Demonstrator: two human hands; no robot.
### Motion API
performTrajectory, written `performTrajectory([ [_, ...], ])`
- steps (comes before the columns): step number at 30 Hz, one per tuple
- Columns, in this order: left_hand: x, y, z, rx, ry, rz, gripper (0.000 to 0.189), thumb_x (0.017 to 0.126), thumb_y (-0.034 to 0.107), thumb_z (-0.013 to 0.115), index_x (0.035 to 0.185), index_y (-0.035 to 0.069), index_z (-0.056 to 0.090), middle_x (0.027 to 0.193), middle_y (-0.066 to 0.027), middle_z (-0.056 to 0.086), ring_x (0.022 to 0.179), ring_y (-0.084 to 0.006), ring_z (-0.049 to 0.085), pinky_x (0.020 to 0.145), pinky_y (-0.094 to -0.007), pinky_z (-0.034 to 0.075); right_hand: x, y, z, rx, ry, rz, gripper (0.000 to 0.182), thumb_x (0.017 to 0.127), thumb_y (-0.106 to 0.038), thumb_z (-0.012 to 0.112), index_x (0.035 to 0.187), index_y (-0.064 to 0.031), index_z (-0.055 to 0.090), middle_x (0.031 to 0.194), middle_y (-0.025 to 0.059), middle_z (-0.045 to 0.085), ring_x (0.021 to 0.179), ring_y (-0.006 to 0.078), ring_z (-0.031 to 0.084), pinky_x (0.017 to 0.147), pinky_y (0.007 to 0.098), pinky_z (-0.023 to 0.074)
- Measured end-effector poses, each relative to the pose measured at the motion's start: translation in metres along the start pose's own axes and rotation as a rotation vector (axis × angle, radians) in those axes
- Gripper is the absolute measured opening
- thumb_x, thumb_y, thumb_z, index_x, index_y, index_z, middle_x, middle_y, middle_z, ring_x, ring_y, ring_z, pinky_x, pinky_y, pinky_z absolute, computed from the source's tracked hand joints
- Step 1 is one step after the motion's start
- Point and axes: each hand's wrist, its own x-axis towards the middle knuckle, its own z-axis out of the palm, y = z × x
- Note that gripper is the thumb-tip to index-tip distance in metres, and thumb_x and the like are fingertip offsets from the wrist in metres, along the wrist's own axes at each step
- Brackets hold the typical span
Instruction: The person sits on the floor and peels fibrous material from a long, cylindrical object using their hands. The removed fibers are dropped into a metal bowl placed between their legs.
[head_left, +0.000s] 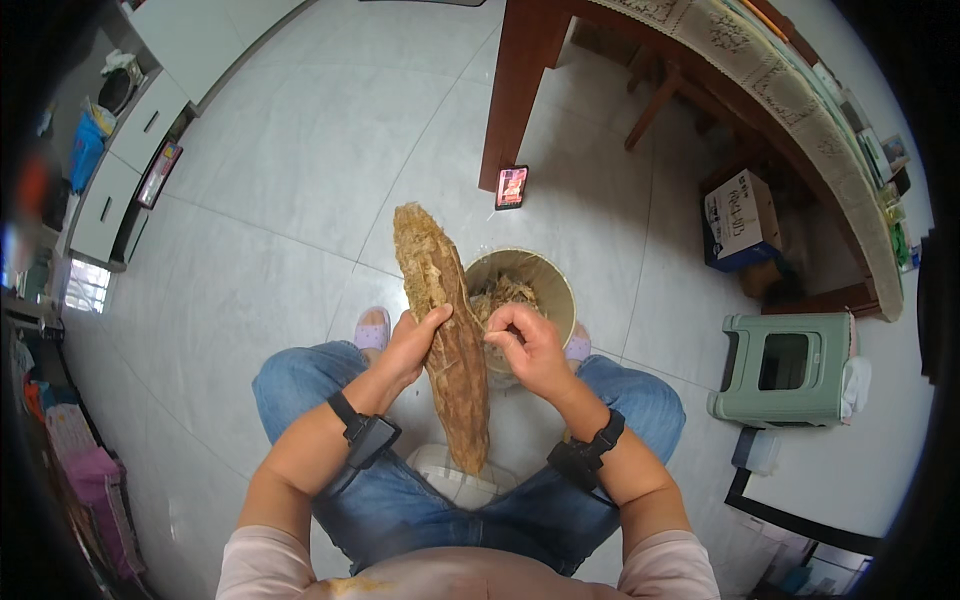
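A long brown fibrous object, seemingly a dried loofah gourd, stands between my knees, slightly tilted, its lighter, rough end away from me. My left hand grips it around the middle, thumb on top. Close to its right side, my right hand has thumb and forefinger pinched near the skin; a thin strand seems to lie at the fingertips, too small to be sure. Beneath and beyond the right hand, a round bin with a clear liner holds brown peelings.
A phone leans against a brown wooden table leg beyond the bin. A green plastic stool and a cardboard box are at the right. White drawers line the left. Slippered feet flank the bin.
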Motion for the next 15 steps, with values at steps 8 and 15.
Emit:
performTrajectory([
  [8, 0.016, -0.008, -0.014, -0.169, 0.154, -0.019, 0.051, 0.089, 0.031, 0.061, 0.121, -0.007, 0.048, 0.106, -0.0143, 0.061, 0.094, -0.0228, 0.062, 0.082, -0.0367, 0.052, -0.01, -0.021, -0.009, 0.059, -0.065, -0.063, 0.008, 0.083, 0.001, 0.06, 0.082, -0.0023, 0.053, 0.081, 0.0049, 0.057, 0.077, 0.0147, 0.055, 0.069, 0.0274, 0.0451],
  [15, 0.015, -0.013, -0.014, -0.134, 0.081, 0.098, 0.05, 0.088, 0.027, 0.063, 0.122, -0.006, 0.046, 0.109, -0.0134, 0.06, 0.097, -0.0223, 0.06, 0.084, -0.0365, 0.05, -0.003, -0.014, -0.042, -0.003, 0.273, 0.13, 0.008, 0.084, -0.001, 0.063, 0.083, -0.0009, 0.055, 0.078, 0.0006, 0.057, 0.068, 0.0059, 0.05, 0.061, 0.0208, 0.0422],
])
